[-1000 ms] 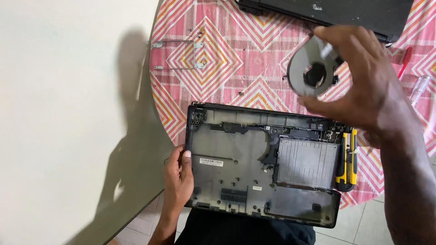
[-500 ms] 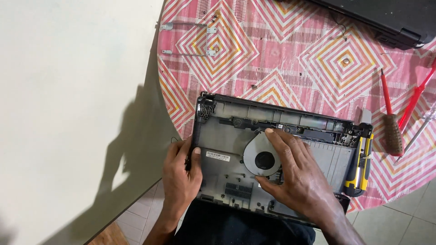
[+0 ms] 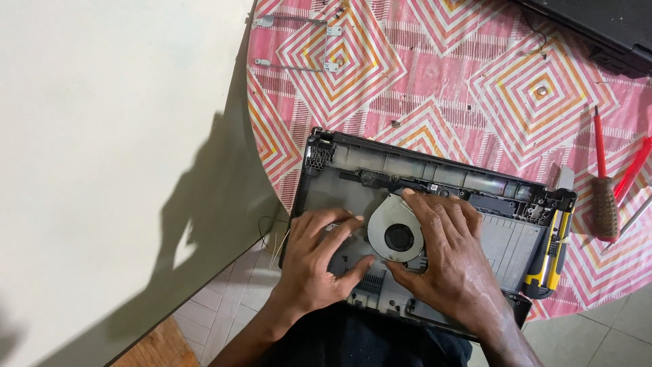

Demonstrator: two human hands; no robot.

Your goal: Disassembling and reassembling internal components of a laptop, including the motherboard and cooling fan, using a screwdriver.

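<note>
Right fingers (image 3: 435, 211): spreading flat over the round grey cooling fan (image 3: 397, 234), thumb curling under its near edge; pressing on it, not closing round it.
Right hand (image 3: 451, 261): resting on the fan's right side, inside the shell.
Left fingers (image 3: 336, 224): lying loosely extended just left of the fan, thumb reaching toward its lower rim; gripping nothing, only steadying.
Left hand (image 3: 316, 261): bearing on the shell floor beside the fan.
Fan: sitting in the middle of the open black laptop shell (image 3: 319, 153), touching both hands.
Shell: hanging half over the near edge of the round desk (image 3: 435, 75) with its pink diamond-patterned cloth, partly on the lap.
Risk, slipping: shell possibly tipping off the desk edge under downward pressing, being only partly supported.
Risk, fan: blades or housing possibly cracking from palm pressure if seated crooked.
Risk, loose screws (image 3: 541, 90): possibly rolling away, lying scattered on the cloth.
Count: one fan, one shell, two hands, one yellow-and-black utility knife (image 3: 551, 255), one metal bracket (image 3: 299, 44), one brush (image 3: 604, 214), two red-handled tools (image 3: 631, 170).
</note>
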